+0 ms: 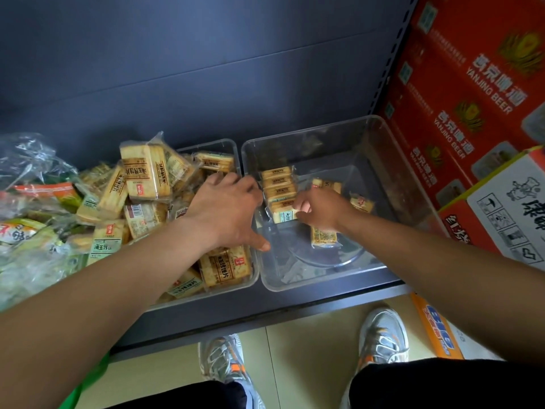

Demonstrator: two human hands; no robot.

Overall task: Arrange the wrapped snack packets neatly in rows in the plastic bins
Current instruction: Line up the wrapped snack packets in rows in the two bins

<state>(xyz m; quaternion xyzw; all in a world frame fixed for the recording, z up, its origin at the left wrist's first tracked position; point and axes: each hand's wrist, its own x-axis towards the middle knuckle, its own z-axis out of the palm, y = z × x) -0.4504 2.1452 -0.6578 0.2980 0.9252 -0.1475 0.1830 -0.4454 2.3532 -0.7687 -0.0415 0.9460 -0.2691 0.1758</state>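
Hiding its fingertips, left hand (227, 208) lies over left bin (206, 145) of heaped packets (144, 172); grip can't tell. Right hand (320, 209) pinches nearest packet (285, 215) of row (277, 184) in right bin (324, 283).

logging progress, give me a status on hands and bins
Left hand open over the heaped left bin edge. Right hand pinching front cracker packet of the row in right bin. Loose packets lie beside the row.

Right hand (320, 209) pinches the nearest packet (283, 216) of the upright row (278, 184) in the clear bin (324, 278); left hand (227, 208), just beside it, lies spread over heaped packets (144, 172).
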